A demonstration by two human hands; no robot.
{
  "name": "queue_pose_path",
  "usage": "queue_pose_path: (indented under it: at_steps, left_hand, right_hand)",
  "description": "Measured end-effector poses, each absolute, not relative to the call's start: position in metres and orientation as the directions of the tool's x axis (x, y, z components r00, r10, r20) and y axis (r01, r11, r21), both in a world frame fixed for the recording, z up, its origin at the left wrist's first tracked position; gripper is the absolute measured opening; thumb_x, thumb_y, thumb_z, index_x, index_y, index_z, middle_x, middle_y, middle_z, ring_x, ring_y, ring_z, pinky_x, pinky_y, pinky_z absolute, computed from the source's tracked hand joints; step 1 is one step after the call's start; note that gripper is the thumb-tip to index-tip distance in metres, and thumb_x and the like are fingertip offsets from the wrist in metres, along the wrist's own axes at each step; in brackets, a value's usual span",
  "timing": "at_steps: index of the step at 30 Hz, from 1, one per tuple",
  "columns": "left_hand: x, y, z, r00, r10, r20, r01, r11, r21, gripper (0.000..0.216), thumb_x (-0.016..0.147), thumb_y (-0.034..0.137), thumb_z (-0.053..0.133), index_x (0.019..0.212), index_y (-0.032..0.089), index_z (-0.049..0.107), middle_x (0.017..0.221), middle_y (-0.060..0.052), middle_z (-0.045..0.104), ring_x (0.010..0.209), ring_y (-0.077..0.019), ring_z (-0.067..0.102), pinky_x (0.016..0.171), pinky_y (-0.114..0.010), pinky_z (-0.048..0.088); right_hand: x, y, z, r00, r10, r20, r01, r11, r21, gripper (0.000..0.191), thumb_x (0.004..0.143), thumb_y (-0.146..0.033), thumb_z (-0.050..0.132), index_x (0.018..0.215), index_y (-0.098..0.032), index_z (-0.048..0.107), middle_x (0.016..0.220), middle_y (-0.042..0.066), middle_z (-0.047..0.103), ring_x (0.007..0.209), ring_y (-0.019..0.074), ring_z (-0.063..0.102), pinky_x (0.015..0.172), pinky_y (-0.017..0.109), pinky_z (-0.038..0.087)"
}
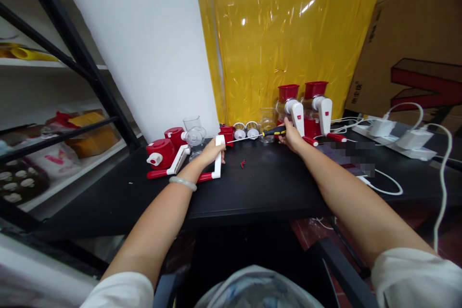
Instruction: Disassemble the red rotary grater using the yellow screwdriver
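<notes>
The screwdriver [274, 131] lies almost level above the black table [252, 197], its yellow-and-black grip in the right hand [291, 137], whose fingers are closed around it. Its metal shaft points left to the white crank [218, 166]; whether the tip touches it is too small to tell. The left hand [212, 152], at the tip end of the screwdriver, has its fingers wrapped around the upper part of this crank, which ends in a red knob [205, 177].

On the near side of the screwdriver's shaft, a small red piece [243, 164] lies on the table. Just behind the shaft stand two metal drums [246, 130], side by side, and behind its grip a clear cup [267, 116]. Well left of the screwdriver, beyond the left hand, are two red housings [160, 153], a clear hopper [195, 131] and another white crank with a red end. Right of the screwdriver stand two red-and-white grinders [317, 106], and farther right lies a white power strip [415, 151].
</notes>
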State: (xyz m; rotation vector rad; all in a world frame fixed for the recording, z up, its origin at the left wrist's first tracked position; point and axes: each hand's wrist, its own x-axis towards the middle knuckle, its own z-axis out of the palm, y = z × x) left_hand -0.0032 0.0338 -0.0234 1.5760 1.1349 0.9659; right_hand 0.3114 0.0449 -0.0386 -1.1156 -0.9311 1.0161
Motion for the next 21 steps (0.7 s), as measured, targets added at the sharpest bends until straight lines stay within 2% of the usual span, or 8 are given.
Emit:
queue_pose_path:
  at_steps: [2, 4, 9, 13, 16, 19, 21]
  left_hand:
    - [-0.003, 0.034, -0.024, 0.242, 0.968, 0.062, 0.243, -0.122, 0.962, 0.033, 0.071, 0.016, 0.061, 0.099, 0.021, 0.045, 0.046, 0.007, 0.054, 0.037, -0.0183, 0.055, 0.043, -0.029, 0.049]
    - [-0.003, 0.034, -0.024, 0.233, 0.971, 0.051, 0.246, -0.11, 0.963, 0.033, 0.073, 0.017, 0.063, 0.1, 0.021, 0.045, 0.046, 0.007, 0.054, 0.037, -0.0182, 0.055, 0.043, -0.029, 0.05]
    - [-0.003, 0.033, -0.023, 0.253, 0.966, 0.052, 0.243, -0.115, 0.963, 0.032, 0.076, 0.02, 0.066, 0.101, 0.02, 0.046, 0.047, 0.007, 0.054, 0.037, -0.0183, 0.055, 0.043, -0.029, 0.049]
    - [-0.002, 0.032, -0.023, 0.246, 0.967, 0.06, 0.249, -0.123, 0.961, 0.033, 0.079, 0.019, 0.066, 0.105, 0.02, 0.046, 0.048, 0.008, 0.053, 0.039, -0.017, 0.056, 0.044, -0.027, 0.05]
    - [-0.002, 0.032, -0.023, 0.239, 0.97, 0.051, 0.26, -0.115, 0.959, 0.031, 0.081, 0.017, 0.063, 0.106, 0.019, 0.045, 0.047, 0.009, 0.053, 0.038, -0.016, 0.055, 0.045, -0.027, 0.05]
    - [-0.001, 0.033, -0.023, 0.236, 0.971, 0.041, 0.256, -0.103, 0.961, 0.031, 0.081, 0.015, 0.062, 0.106, 0.019, 0.045, 0.047, 0.009, 0.053, 0.036, -0.0161, 0.054, 0.045, -0.028, 0.051]
    - [0.0, 0.033, -0.023, 0.238, 0.97, 0.042, 0.252, -0.103, 0.962, 0.03, 0.081, 0.015, 0.062, 0.106, 0.019, 0.045, 0.047, 0.009, 0.053, 0.037, -0.0166, 0.055, 0.045, -0.028, 0.051]
  right_hand:
    - [0.311, 0.045, -0.043, 0.285, 0.956, 0.069, -0.088, 0.098, -0.991, 0.047, 0.094, -0.065, 0.047, 0.074, -0.024, 0.051, 0.042, -0.006, 0.04, 0.034, 0.0097, 0.035, 0.038, 0.023, 0.04]
    - [0.31, 0.044, -0.046, 0.248, 0.967, 0.058, -0.086, 0.082, -0.993, 0.042, 0.093, -0.061, 0.054, 0.074, -0.024, 0.049, 0.042, -0.007, 0.037, 0.034, 0.0087, 0.032, 0.039, 0.022, 0.041]
    - [0.309, 0.04, -0.045, 0.195, 0.978, 0.069, -0.218, 0.112, -0.97, 0.034, 0.09, -0.048, 0.066, 0.078, -0.024, 0.046, 0.049, -0.006, 0.046, 0.041, 0.0085, 0.04, 0.045, 0.022, 0.048]
    - [0.306, 0.039, -0.042, 0.204, 0.977, 0.055, -0.292, 0.115, -0.949, 0.017, 0.092, -0.029, 0.061, 0.08, -0.023, 0.05, 0.053, -0.005, 0.051, 0.045, 0.0088, 0.045, 0.055, 0.024, 0.054]
    - [0.306, 0.038, -0.04, 0.204, 0.978, 0.041, -0.331, 0.108, -0.938, 0.009, 0.086, -0.019, 0.059, 0.078, -0.021, 0.054, 0.057, -0.003, 0.054, 0.05, 0.0093, 0.049, 0.056, 0.023, 0.053]
    - [0.308, 0.036, -0.037, 0.191, 0.981, 0.04, -0.362, 0.108, -0.926, 0.007, 0.084, -0.017, 0.056, 0.078, -0.021, 0.056, 0.061, -0.003, 0.058, 0.052, 0.0103, 0.053, 0.056, 0.023, 0.052]
    - [0.308, 0.036, -0.036, 0.206, 0.978, 0.03, -0.332, 0.099, -0.938, 0.015, 0.091, -0.024, 0.05, 0.078, -0.021, 0.055, 0.057, -0.002, 0.056, 0.049, 0.0111, 0.052, 0.052, 0.023, 0.049]
